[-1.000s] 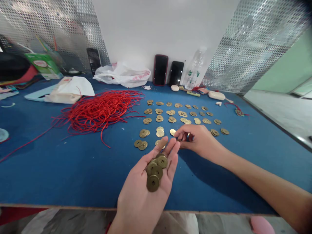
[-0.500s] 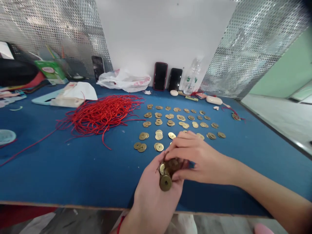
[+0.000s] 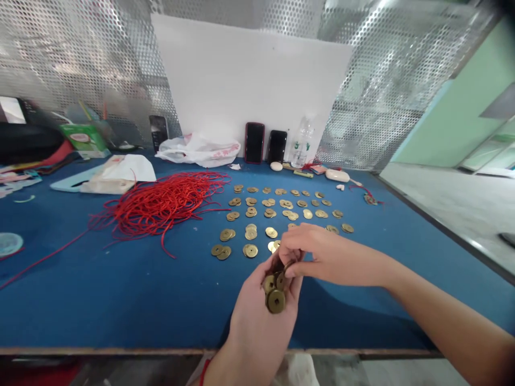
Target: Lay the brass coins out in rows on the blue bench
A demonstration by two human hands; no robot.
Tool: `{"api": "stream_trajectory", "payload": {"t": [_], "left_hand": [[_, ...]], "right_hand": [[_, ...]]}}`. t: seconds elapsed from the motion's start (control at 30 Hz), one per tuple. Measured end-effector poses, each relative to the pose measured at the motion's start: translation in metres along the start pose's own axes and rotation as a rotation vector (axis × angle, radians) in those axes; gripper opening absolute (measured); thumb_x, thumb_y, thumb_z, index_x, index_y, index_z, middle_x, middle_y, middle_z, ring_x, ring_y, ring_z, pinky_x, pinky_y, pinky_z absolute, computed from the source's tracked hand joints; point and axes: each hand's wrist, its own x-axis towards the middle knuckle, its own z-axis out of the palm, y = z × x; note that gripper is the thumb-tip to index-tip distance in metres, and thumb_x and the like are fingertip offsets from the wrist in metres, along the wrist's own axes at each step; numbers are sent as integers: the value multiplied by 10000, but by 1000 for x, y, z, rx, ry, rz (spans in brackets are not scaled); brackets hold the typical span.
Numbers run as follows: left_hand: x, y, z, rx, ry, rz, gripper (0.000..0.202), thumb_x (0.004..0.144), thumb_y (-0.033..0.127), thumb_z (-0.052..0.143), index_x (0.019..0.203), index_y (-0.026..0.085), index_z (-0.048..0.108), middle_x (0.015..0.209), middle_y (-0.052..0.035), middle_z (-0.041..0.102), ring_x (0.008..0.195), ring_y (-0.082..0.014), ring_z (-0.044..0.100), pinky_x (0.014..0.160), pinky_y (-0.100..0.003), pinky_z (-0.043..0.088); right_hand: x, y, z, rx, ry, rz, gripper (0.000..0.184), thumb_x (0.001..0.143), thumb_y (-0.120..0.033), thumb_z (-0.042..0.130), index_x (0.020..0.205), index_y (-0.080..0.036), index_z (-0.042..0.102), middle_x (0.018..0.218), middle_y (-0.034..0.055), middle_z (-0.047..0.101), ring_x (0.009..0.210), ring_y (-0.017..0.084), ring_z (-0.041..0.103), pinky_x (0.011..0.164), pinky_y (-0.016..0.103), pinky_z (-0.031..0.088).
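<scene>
Left hand (image 3: 258, 308) cupped around brass coins (image 3: 276, 302); right hand (image 3: 317, 250) pinching another coin (image 3: 288, 265).

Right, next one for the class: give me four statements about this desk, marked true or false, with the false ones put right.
1. The left hand holds coins in its palm. True.
2. The red cord lies right of the coin rows. False: it lies left of them.
3. The bottle stands right of the black phone. True.
4. The right hand is far from the left. False: its fingers are at those coins.
</scene>
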Motion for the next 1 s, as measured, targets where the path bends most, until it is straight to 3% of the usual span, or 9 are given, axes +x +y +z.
{"api": "stream_trajectory", "payload": {"t": [0.1,0.17,0.3,0.37,0.43,0.5,0.57,0.83,1.0], "left_hand": [[4,-2,-5,-88,-44,-59,365,906,96,308,1000,115,661,870,-87,741,831,-129,717,864,-231,554],[6,0,-10,-280,-133,-177,396,916,145,301,946,115,695,889,-116,756,868,-154,724,855,-256,557],[3,6,-20,-580,-306,-351,750,858,68,-31,964,87,712,981,-146,740,1061,-181,642,780,-351,535],[1,7,-20,-545,-247,-283,632,915,132,78,1032,65,696,1062,-184,721,1116,-204,597,830,-314,517],[0,6,-16,-405,-108,-162,426,937,173,298,1099,58,675,1152,-216,683,1130,-238,588,891,-269,506],[-2,5,-9,-146,74,-19,388,934,143,336,1147,62,651,1206,-206,659,1117,-248,607,882,-263,531],[-3,6,-3,10,156,37,386,946,157,333,1166,74,639,1216,-182,661,1100,-235,630,880,-267,548],[-5,8,1,81,217,48,460,980,201,222,1224,82,594,1193,-158,682,1058,-219,663,815,-265,593],[-6,9,-6,28,194,7,463,987,226,219,1236,114,593,1193,-142,685,1067,-222,658,777,-260,605]], "right_hand": [[-6,3,-3,100,41,53,77,853,-198,592,778,-187,608,784,-14,634,724,115,533,659,257,401],[-10,9,-5,195,67,75,81,845,-230,611,781,-181,613,782,-9,643,707,111,542,653,252,418],[-18,32,-8,284,259,186,177,795,-331,675,753,-167,624,679,-17,601,617,100,500,592,244,403],[-21,45,-8,329,321,273,214,764,-359,696,730,-160,623,650,-20,587,587,97,486,566,243,396],[-21,54,-6,357,291,324,208,772,-350,678,715,-156,629,640,-15,597,589,103,500,564,244,398],[-20,58,-3,325,243,329,193,794,-317,646,694,-152,636,618,-14,599,589,104,506,563,241,392],[-18,60,1,272,209,319,212,815,-312,619,684,-148,642,604,-13,596,575,99,495,548,235,374],[-17,69,9,251,129,259,295,893,-346,523,751,-144,685,662,1,601,618,103,502,563,232,388],[-18,73,11,384,76,381,269,877,-334,532,749,-142,672,651,4,608,544,91,500,520,226,425]]}}
